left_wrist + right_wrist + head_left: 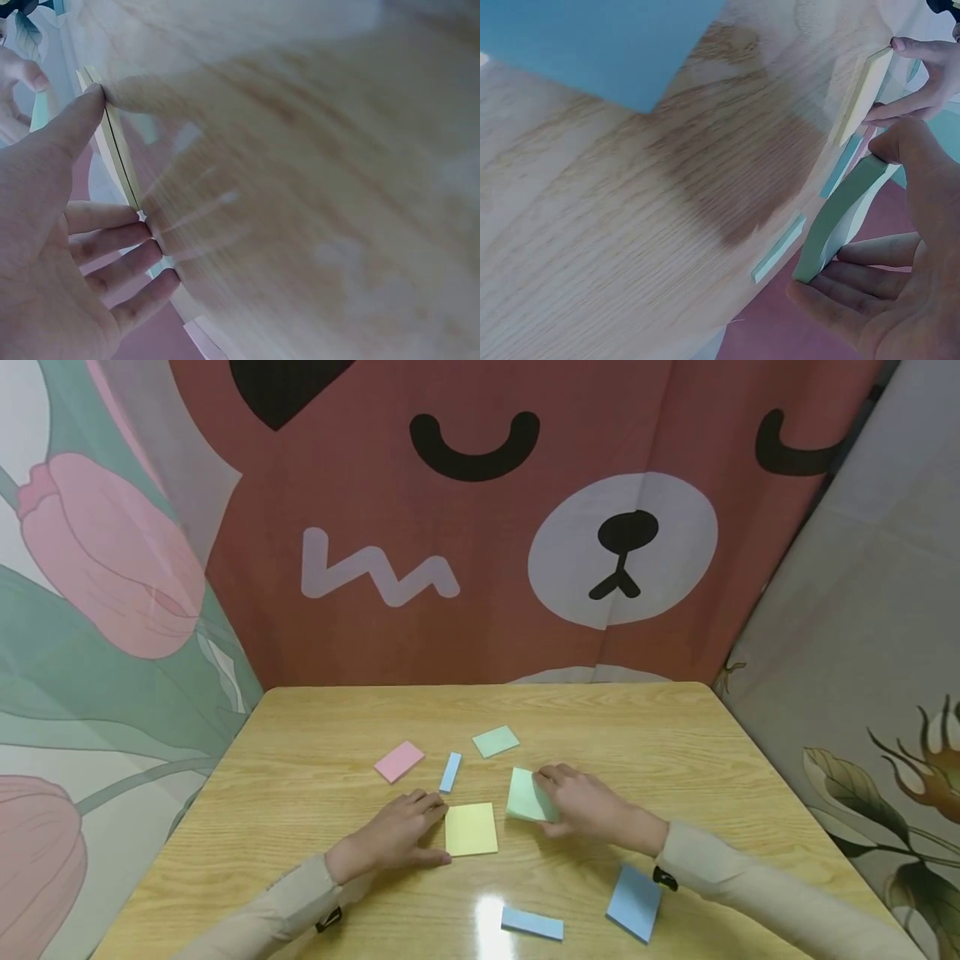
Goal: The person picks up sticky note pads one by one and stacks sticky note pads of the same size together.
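In the head view my left hand (401, 833) is at the left side of a square yellow sticky note pad (471, 829), which lies on the table. Its thumb and fingers span the pad's near and far edges, pinching it at the left corners. My right hand (588, 806) grips a square light green sticky note pad (531, 795) by its right part, to the right of the yellow one. Seen from the right wrist, the green pad (840, 217) is raised off the table and bends slightly between thumb and fingers.
Behind the hands lie a pink note pad (400, 762), a narrow blue pad (450, 772) and a small green pad (496, 742). Nearer the front are another narrow blue pad (532, 923) and a larger blue pad (633, 903), beside the right forearm. Printed curtains hang around the wooden table (322, 727).
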`<state>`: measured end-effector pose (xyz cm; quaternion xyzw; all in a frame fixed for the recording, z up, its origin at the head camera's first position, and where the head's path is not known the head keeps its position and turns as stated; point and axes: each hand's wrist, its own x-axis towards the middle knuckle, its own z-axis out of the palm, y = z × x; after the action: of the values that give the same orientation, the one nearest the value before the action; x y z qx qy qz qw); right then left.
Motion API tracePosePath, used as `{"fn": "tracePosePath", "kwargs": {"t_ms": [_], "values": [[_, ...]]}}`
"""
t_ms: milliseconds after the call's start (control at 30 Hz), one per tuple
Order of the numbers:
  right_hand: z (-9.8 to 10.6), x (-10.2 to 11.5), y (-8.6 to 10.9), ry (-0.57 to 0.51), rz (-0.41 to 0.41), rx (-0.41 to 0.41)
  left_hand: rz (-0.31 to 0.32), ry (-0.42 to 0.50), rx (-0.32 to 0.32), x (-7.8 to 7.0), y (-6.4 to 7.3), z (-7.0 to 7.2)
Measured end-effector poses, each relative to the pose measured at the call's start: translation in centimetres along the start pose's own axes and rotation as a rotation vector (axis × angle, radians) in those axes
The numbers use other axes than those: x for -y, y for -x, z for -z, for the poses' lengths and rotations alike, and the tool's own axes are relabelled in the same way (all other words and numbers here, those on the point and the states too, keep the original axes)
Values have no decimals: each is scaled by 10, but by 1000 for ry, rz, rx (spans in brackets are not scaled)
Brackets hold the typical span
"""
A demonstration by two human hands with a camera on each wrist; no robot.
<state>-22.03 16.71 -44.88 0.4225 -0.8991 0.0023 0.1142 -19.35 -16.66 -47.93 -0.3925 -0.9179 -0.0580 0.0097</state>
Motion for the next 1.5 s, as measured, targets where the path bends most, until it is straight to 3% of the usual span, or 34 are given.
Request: {"fn": "tracePosePath", "kwargs": {"t_ms": [367,667,1167,1500], "values": [[-3,9,-7,-2,52,-1,-21,9,-23,-3,1,5],[-4,15,-13,19,83,-10,18,31,25,-1,0,5],[-1,28,-21,-2,95,48,30,63,43,2,1,3],[-8,32,-26,-19,131,30,0,42,7,1,2,3]]}}
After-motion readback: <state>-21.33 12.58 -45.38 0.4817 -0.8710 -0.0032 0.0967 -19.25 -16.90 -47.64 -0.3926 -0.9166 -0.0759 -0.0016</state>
